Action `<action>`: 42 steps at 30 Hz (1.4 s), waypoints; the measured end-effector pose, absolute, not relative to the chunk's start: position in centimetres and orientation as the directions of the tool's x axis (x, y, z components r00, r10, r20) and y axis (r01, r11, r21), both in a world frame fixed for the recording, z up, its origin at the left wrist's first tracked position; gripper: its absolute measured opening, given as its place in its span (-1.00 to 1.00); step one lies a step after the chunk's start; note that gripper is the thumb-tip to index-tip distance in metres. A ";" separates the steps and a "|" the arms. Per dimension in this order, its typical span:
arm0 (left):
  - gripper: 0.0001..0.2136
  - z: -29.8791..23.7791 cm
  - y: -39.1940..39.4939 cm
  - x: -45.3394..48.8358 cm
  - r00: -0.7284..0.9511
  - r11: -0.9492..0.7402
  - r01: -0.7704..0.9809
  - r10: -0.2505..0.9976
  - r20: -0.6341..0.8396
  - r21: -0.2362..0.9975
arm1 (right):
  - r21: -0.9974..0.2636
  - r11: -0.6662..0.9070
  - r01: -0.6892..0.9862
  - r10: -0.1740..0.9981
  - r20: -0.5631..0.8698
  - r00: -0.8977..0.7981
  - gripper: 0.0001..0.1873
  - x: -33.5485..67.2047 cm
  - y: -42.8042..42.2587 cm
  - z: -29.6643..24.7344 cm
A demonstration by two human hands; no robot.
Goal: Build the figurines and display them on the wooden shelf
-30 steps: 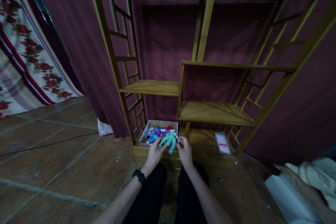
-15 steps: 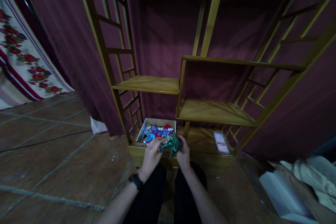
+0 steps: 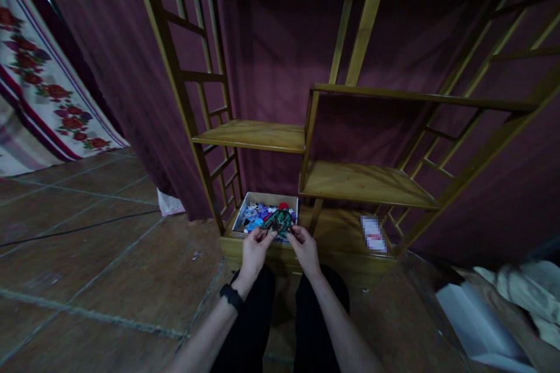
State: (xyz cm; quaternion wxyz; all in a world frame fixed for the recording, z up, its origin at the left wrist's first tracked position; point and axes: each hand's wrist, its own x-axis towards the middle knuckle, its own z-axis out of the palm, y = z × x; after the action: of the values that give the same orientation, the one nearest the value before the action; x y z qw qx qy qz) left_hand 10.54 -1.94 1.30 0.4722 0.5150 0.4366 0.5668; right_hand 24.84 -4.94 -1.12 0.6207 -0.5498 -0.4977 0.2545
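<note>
Both my hands hold a small green toy figure (image 3: pixel 280 222) just in front of a white box (image 3: pixel 245 213) full of several small coloured toys. My left hand (image 3: pixel 254 250), with a black watch on its wrist, pinches the figure's left side. My right hand (image 3: pixel 303 248) pinches its right side. The box sits on the bottom board of a wooden shelf unit (image 3: pixel 258 135). My knees in black trousers are right below the hands.
The shelf unit's middle boards (image 3: pixel 367 185) are bare. A small card (image 3: pixel 373 233) lies on the bottom board to the right. A maroon curtain hangs behind. Floral cloth (image 3: pixel 39 93) at far left, white bedding (image 3: pixel 516 303) at lower right, tiled floor around.
The figure has turned in my hands and now looks darker and smaller, held closer to the box. The view has shifted slightly upward and right.
</note>
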 end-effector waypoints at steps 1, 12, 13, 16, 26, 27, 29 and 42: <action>-0.76 1.2 -1.8 10.5 -0.033 -0.125 -0.163 0.992 0.121 0.979 | -0.938 0.265 0.225 0.875 0.332 0.353 -0.68 24.8 -4.9 -1.2; -0.82 0.2 -2.0 9.4 0.142 0.336 -0.442 0.942 -0.305 0.832 | -0.968 0.209 0.139 0.938 0.238 0.251 -0.67 24.9 -4.4 -1.9; -0.84 0.2 -2.1 9.3 0.163 0.369 -0.435 0.929 -0.331 0.821 | -0.968 0.207 0.141 0.939 0.237 0.250 -0.68 25.0 -4.4 -2.0; -0.87 0.3 -2.3 9.1 0.215 0.465 -0.406 0.885 -0.412 0.787 | -0.970 0.198 0.141 0.946 0.227 0.231 -0.70 25.3 -4.6 -2.3; -0.84 -0.8 -1.6 8.3 0.348 0.586 -0.323 0.804 -0.482 0.743 | -0.958 0.158 0.241 0.956 0.210 0.207 -0.71 25.3 -4.6 -2.7; -0.83 -1.0 -1.5 8.3 0.335 0.539 -0.324 0.834 -0.439 0.777 | -0.957 0.156 0.247 0.957 0.208 0.201 -0.71 25.3 -4.6 -2.7; -0.78 -1.5 -1.3 8.2 0.281 0.415 -0.318 0.900 -0.333 0.852 | -0.953 0.160 0.255 0.961 0.210 0.182 -0.70 25.3 -4.6 -3.0; -0.63 -4.0 -0.2 10.2 0.199 0.077 -0.207 0.979 -0.035 0.975 | -0.894 -0.023 0.448 0.976 0.077 0.202 -0.76 26.2 -2.8 -4.9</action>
State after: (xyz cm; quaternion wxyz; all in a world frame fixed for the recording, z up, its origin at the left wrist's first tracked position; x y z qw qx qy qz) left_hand 10.16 -0.18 -3.96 0.6113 0.4753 0.4062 0.4852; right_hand 26.17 -2.76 -4.92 0.4296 -0.6455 -0.5515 0.3077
